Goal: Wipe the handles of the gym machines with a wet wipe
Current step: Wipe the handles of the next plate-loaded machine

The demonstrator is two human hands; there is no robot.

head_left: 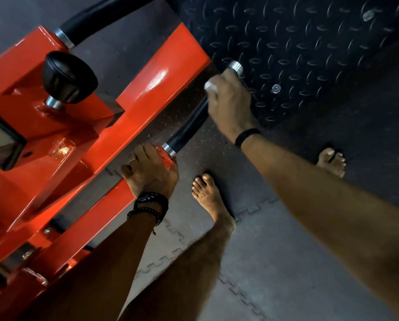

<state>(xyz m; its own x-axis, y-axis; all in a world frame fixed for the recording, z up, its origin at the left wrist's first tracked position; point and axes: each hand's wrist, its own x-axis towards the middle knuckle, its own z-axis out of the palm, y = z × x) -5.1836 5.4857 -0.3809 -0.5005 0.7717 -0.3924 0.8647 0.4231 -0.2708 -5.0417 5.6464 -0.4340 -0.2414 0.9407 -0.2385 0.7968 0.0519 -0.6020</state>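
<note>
Red-painted steel forms the machine frame (147,93), which is taken as the landmark for all positions below.

Head view. A black rubber handle (189,126) is seen projecting from the frame's near arm, bounded by a metal collar (169,150) at the frame end and a ribbed metal cap (236,67) at the far end. The right hand (231,100) is wrapped round the far part of this handle, fingers curled, with a white wet wipe (210,86) pressed between palm and grip — only a small crumpled edge of the wipe is shown. The left hand (151,171) is curled over the end of the frame arm just beside the collar, apparently as a brace; nothing else is held in it. A second black handle (105,19) is seen at the far side of the frame, untouched, and a black adjustment knob (69,77) sits on top of it.

Risks, as judged: the stretch of grip between the right hand and the collar could be missed if the stroke is cut short; the wipe, bunched small, could slip out over the cap end; the frame arm might swing if the bracing hand is released. Bare feet (207,195) are placed on the rubber mat (275,262) below the frame — a dropped or pivoting part would be a hazard to them.

Writing: no brand, label or legible text is visible.
</note>
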